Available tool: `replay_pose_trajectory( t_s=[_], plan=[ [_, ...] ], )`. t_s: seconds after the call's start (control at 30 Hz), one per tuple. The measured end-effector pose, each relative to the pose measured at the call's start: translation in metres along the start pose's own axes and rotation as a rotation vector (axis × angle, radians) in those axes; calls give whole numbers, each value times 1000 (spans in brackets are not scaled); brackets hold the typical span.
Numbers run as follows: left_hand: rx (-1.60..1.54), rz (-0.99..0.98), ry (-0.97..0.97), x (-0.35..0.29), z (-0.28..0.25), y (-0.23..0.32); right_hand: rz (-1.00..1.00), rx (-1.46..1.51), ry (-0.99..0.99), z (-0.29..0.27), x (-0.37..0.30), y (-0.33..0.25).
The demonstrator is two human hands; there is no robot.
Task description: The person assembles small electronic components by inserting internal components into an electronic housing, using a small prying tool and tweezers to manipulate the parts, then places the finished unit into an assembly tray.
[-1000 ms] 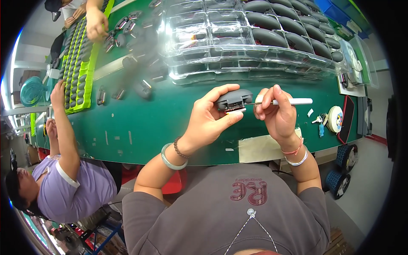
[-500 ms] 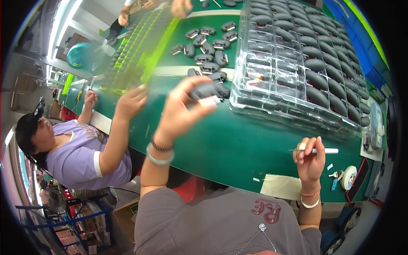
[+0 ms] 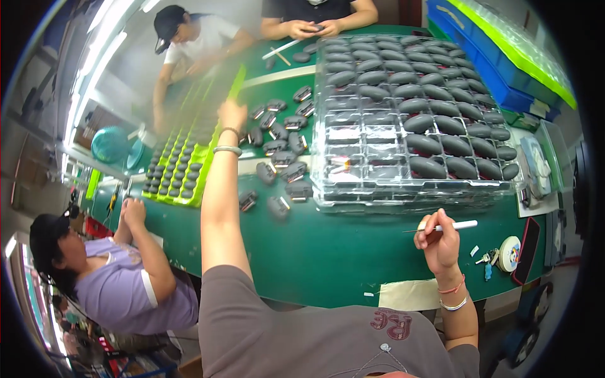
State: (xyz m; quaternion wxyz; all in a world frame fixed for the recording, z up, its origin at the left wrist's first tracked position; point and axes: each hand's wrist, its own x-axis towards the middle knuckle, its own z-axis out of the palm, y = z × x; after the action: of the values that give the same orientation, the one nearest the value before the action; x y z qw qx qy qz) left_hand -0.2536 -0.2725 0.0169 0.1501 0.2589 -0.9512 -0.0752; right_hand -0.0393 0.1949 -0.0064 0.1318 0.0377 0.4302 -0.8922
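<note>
My left arm stretches forward, and my left hand [image 3: 233, 116] is closed at the right edge of a bright green tray [image 3: 200, 189]; the fingertips are partly hidden. Rows of dark grey oval pieces sit in that tray, and its far part is blurred. Between the tray and a clear plastic tray stack [image 3: 353, 196] lie several loose dark grey casings [image 3: 275, 147] with small light strips. Nearer to me, one casing [image 3: 278, 207] looks smeared. My right hand [image 3: 439, 242] pinches a slim white-handled tool [image 3: 456, 226] with a thin metal tip, above the green tabletop.
Dark oval pieces fill most of the clear tray stack's pockets. At the right are keys [image 3: 484, 259], a round white object [image 3: 509, 253] and a dark phone-like slab [image 3: 525, 251]. Blue bins [image 3: 498, 75] stand far right. Co-workers sit left and across; a pale sheet [image 3: 408, 295] lies near me.
My left hand has moved away from a dark casing, forward to the green tray's edge. My right hand still holds the tool. The left co-worker's hands have come together, and the view has shifted.
</note>
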Motion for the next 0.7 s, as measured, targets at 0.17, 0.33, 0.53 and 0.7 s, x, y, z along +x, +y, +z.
replay_pose_trajectory(
  t_s=[0.17, 0.33, 0.53, 0.7],
  plan=[
    [-408, 890, 120, -28, -24, 133, 25, -30, -14, -2, 1, 2],
    [35, 937, 10, -44, -25, 190, 25, -49, -2, -2, 3, 1],
    [-446, 808, -192, -34, -24, 179, 25, -90, -29, 1, -3, -2],
    [-209, 816, -134, -40, -10, 179, 10, -159, -94, 4, -10, 0]
  ],
)
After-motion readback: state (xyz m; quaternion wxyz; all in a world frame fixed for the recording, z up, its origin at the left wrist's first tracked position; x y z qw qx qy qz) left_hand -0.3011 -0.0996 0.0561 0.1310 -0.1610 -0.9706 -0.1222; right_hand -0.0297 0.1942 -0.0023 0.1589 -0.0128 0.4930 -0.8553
